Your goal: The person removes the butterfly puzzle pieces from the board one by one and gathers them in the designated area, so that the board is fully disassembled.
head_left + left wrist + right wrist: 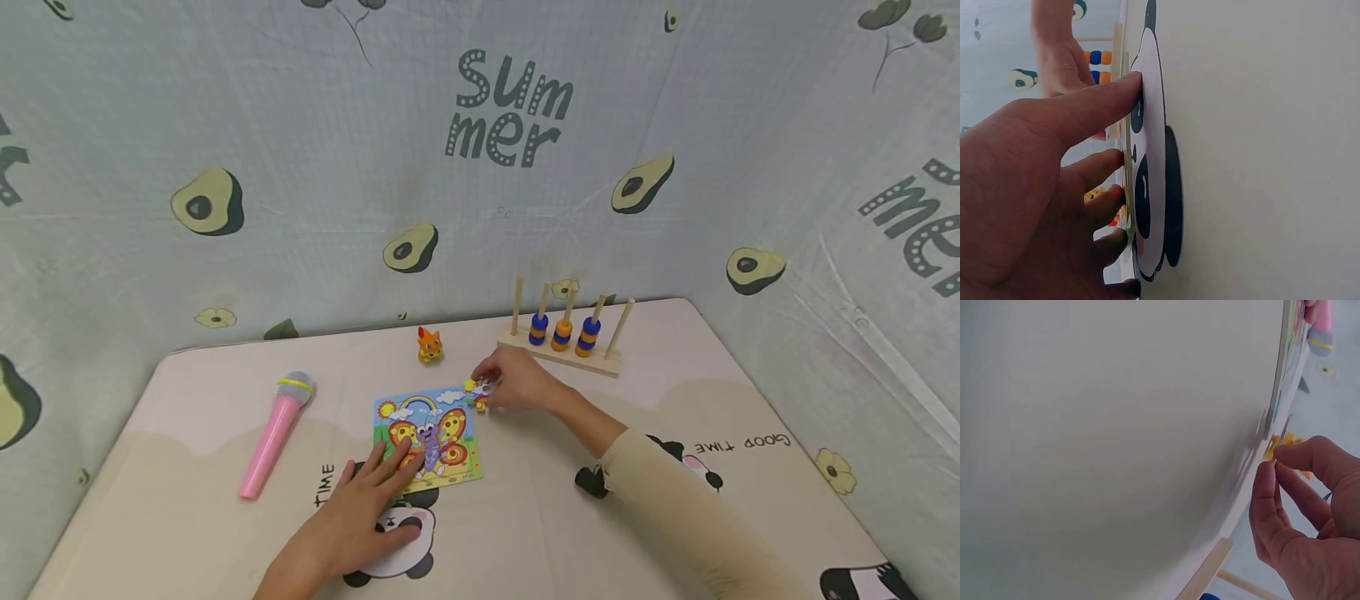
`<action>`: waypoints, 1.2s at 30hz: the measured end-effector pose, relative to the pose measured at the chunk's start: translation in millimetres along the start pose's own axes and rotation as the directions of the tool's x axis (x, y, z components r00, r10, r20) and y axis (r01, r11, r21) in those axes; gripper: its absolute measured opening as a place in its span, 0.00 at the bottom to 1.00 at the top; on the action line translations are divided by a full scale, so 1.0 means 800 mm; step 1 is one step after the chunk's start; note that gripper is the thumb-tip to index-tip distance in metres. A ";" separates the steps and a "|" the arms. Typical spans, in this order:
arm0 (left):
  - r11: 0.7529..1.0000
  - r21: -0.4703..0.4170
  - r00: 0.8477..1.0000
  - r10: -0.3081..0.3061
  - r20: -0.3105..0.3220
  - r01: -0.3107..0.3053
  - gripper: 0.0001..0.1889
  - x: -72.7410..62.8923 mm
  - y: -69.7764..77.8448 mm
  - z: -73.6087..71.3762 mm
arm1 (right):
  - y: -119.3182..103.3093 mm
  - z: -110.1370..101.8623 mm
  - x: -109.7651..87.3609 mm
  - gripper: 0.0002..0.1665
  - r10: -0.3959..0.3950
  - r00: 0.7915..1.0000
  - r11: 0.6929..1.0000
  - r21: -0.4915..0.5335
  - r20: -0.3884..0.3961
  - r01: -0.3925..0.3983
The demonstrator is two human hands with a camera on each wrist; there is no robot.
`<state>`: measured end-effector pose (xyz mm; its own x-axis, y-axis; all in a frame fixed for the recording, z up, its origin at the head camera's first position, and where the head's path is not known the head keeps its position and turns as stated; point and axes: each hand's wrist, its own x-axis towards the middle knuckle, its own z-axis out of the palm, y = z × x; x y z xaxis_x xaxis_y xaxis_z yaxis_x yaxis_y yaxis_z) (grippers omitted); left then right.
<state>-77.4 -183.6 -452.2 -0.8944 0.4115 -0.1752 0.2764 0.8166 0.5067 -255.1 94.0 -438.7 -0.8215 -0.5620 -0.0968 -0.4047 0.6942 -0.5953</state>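
On the table lies a flat, square butterfly picture board with a sun and a rainbow. My left hand rests on its lower left part with the fingers spread and straight; the left wrist view shows those fingertips at the board's edge. By the upper right corner of the board, my right hand pinches a small, thin, colourful piece between thumb and fingers. Seen edge-on in the right wrist view, that piece is a thin sliver raised off the table. Fingers hide part of its picture.
A pink toy microphone lies to the left of the board. Behind the board stands a small orange animal figure. A wooden peg stand with blue and orange rings is just beyond my right hand, near the patterned cloth wall.
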 end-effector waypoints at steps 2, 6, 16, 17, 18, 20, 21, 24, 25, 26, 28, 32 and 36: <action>1.000 -0.004 1.000 -0.002 0.002 0.002 0.45 0.000 0.000 0.000 | 0.003 -0.001 -0.001 0.22 0.008 1.000 1.000 -0.005 0.004 -0.008; 1.000 -0.005 1.000 -0.005 0.006 0.005 0.46 0.000 0.000 0.000 | 0.008 -0.003 -0.002 0.23 0.020 1.000 1.000 -0.016 0.008 -0.020; 1.000 -0.013 1.000 -0.004 -0.001 0.004 0.45 -0.002 -0.001 0.001 | 0.012 -0.002 -0.001 0.21 0.020 0.999 0.998 -0.056 0.025 -0.019; 1.000 -0.014 1.000 -0.003 -0.002 0.003 0.45 -0.002 -0.001 0.001 | 0.013 -0.002 0.000 0.21 0.020 0.999 0.998 -0.059 0.027 -0.018; 1.000 -0.016 1.000 -0.002 -0.004 0.002 0.45 -0.002 -0.001 0.001 | 0.013 -0.001 0.000 0.21 0.019 0.999 0.998 -0.059 0.029 -0.018; 1.000 -0.018 1.000 -0.001 -0.003 0.001 0.45 -0.002 -0.001 0.001 | 0.014 -0.001 0.000 0.21 0.021 0.999 0.998 -0.058 0.033 -0.019; 1.000 -0.018 1.000 -0.001 -0.001 0.001 0.45 -0.002 -0.001 0.001 | 0.014 -0.001 0.000 0.21 0.021 0.999 0.998 -0.058 0.034 -0.019; 1.000 -0.016 1.000 -0.002 0.001 0.002 0.45 -0.001 0.000 0.001 | 0.016 -0.001 0.001 0.21 0.018 0.999 0.998 -0.057 0.032 -0.016; 1.000 -0.014 1.000 -0.004 0.001 0.004 0.45 -0.001 0.000 0.001 | 0.016 -0.001 0.001 0.21 0.018 0.999 0.998 -0.056 0.030 -0.016; 1.000 -0.011 1.000 -0.005 0.001 0.005 0.45 -0.001 0.000 0.001 | 0.016 -0.001 0.001 0.21 0.017 0.999 0.998 -0.057 0.029 -0.016; 1.000 -0.008 1.000 -0.006 -0.001 0.006 0.45 -0.001 0.000 0.001 | 0.016 -0.001 0.001 0.21 0.018 0.999 0.998 -0.057 0.028 -0.016; 1.000 -0.003 1.000 0.000 -0.007 0.000 0.45 -0.001 0.000 0.001 | 0.014 -0.003 0.001 0.22 0.017 0.999 0.997 -0.073 0.033 -0.015; 1.000 -0.004 1.000 0.004 -0.010 -0.004 0.45 -0.001 0.000 0.000 | 0.013 -0.004 0.001 0.22 0.018 0.999 0.996 -0.089 0.039 -0.015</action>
<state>-76.8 -183.4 -452.2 -0.8967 0.4108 -0.1648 0.2786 0.8132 0.5110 -261.1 101.8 -442.3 -0.8126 -0.5661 -0.1385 -0.4264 0.7396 -0.5208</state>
